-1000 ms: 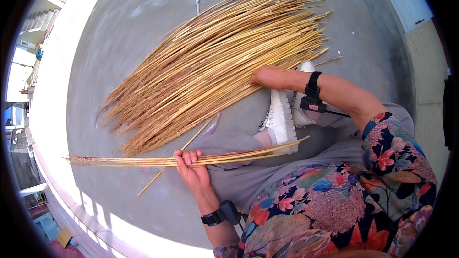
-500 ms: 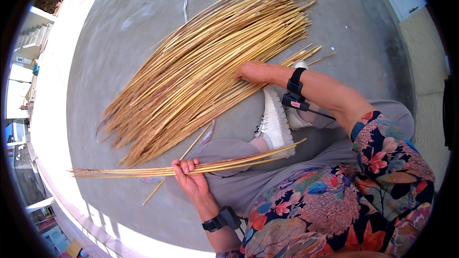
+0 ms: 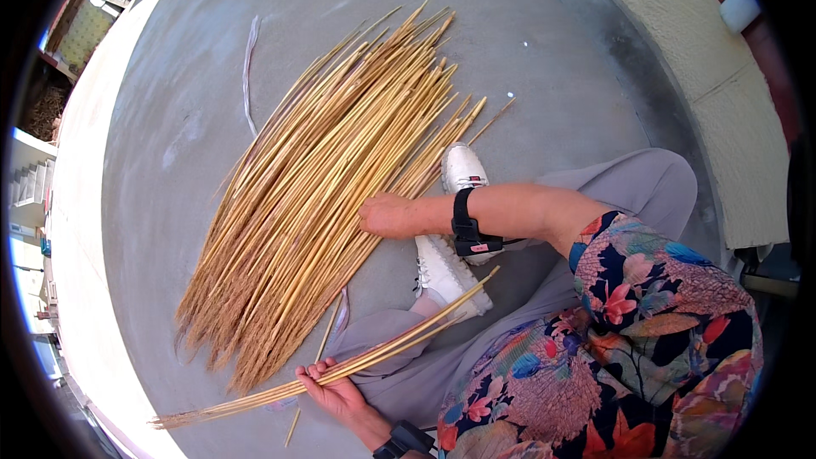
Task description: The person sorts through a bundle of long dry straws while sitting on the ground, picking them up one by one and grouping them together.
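My left hand is closed around a thin bundle of long dried grass stalks, held palm up beside my leg. The bundle's feathery ends point left and its bare ends reach over my shoe. A large pile of the same stalks lies slantwise on the ground, its brown brushy heads toward the lower left. At the pile's near edge, my right hand has its fingers curled down onto stalks. Its fingertips are hidden, so how many it grips does not show.
A lone stalk passes beneath the held bundle. Pale plastic strips lie beyond the pile and by my knee. My white shoes rest close to the pile on the grey concrete floor. A low wall stands at right.
The view has turned, so pile, hands and legs appear shifted left and lower. My left hand still holds its bundle. My right hand stays at the pile's near edge.
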Tool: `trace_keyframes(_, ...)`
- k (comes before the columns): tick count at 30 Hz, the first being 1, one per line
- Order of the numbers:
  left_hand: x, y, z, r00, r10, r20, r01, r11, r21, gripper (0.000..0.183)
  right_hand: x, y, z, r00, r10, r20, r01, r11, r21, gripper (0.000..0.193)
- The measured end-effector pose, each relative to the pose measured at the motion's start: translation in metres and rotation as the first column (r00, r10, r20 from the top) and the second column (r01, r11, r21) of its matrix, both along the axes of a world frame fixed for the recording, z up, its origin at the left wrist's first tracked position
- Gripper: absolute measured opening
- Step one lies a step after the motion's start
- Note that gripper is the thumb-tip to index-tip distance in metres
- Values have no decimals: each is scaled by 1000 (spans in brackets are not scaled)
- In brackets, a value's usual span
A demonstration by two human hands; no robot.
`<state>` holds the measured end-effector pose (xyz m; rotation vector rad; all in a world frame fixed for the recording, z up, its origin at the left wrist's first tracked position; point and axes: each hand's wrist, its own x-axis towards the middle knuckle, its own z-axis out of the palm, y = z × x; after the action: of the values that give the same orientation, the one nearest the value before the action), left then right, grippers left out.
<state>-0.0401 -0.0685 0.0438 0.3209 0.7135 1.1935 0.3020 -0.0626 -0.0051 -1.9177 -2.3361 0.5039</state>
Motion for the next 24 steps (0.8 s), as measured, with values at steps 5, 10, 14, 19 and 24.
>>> trace_keyframes(5,0,0,2,1000,-5,-1,5,1000,3,12,2,-19,-11,999,53,12,-53,998,25,12)
trace_keyframes(10,-1,2,4,1000,-27,-6,27,999,22,13,-2,-18,-22,1000,22,14,-21,999,-27,16)
trace_keyframes(14,-1,-1,7,999,-15,-28,16,999,41,13,-10,-19,-20,993,80,87,-64,984,-169,12)
trace_keyframes(19,4,-5,12,1000,12,-19,-12,1000,8,14,-13,-26,-34,998,41,41,-37,995,-90,12)
trace_keyframes(24,0,-3,6,999,1,-36,0,1000,18,14,-10,-27,-16,997,68,23,-67,996,-57,13)
